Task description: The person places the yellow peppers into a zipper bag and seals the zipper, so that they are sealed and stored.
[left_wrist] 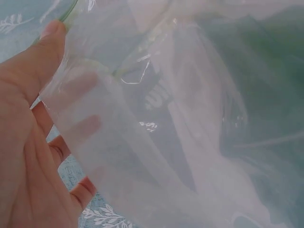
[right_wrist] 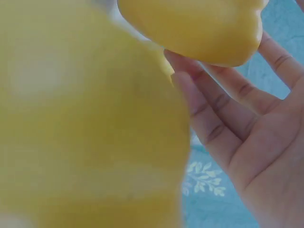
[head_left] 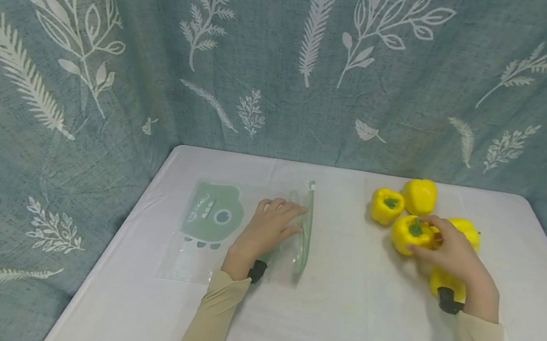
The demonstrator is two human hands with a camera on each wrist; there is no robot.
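Note:
A clear zip bag (head_left: 216,212) printed with a green cartoon creature lies flat on the left of the table, its green-edged mouth (head_left: 306,232) raised. My left hand (head_left: 268,227) holds the bag near that mouth. In the left wrist view the thumb (left_wrist: 50,40) lies on the near side of the plastic, while other fingers show through it from behind. At right, my right hand (head_left: 456,258) grips a yellow bell pepper (head_left: 402,232) with a green stem, thumb low and fingers over its far side. In the right wrist view, fingertips touch a pepper (right_wrist: 199,28).
Two more yellow peppers, one small (head_left: 379,212) and one larger (head_left: 419,195), sit behind the held one. Others lie beyond the right hand (head_left: 470,234) and under the right wrist (head_left: 443,281). A leaf-patterned curtain (head_left: 281,108) hangs behind the white-covered table (head_left: 335,328).

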